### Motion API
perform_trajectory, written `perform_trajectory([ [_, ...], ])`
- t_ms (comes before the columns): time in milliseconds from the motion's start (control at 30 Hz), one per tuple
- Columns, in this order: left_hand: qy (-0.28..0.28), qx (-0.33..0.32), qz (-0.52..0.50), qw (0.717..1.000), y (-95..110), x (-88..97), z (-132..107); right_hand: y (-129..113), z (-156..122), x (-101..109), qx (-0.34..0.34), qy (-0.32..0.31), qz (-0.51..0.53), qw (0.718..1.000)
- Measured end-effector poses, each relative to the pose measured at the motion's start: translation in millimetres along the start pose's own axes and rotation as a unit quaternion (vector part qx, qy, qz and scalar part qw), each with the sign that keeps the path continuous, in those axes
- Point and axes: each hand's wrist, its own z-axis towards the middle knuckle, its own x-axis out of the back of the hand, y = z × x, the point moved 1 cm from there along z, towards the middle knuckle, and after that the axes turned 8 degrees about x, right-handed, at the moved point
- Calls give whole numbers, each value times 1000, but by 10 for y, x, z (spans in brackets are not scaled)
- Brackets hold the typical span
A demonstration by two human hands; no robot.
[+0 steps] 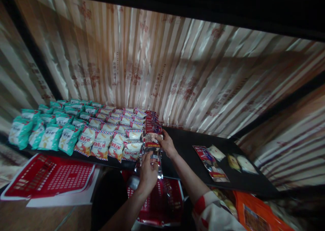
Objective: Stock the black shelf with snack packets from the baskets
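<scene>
On a dark shelf (182,146) lie rows of snack packets: teal ones (50,129) at the left, red-and-white ones (111,136) in the middle, and a short row of dark red packets (151,124) at the right end. My right hand (165,143) rests against the front dark red packet (150,141), fingers curled on its edge. Just below the shelf's front edge, my left hand (147,172) is closed on a shiny silver-edged packet (157,161).
A flat dark red packet (210,163) and three pale small packets (238,161) lie on the shelf's right part. Red plastic baskets sit below: one at the left (50,177), one under my arms (165,204). An orange bag (256,214) lies at the lower right. Striped paper (177,68) lines the back wall.
</scene>
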Motion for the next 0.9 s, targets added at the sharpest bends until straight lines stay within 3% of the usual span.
perform_trajectory([
  [167, 77, -143, 147, 976, 48, -7, -40, -9, 28, -7, 17, 7, -124, 992],
  [433, 79, -243, 297, 920, 319, 58, -81, -174, -33, -50, 40, 7, -202, 979],
  [700, 62, -245, 404, 879, 173, -103, 174, -222, -44, -62, 54, -20, -246, 967],
  [900, 68, -246, 432, 865, 110, -153, 322, -206, -20, -61, 56, -30, -271, 961],
])
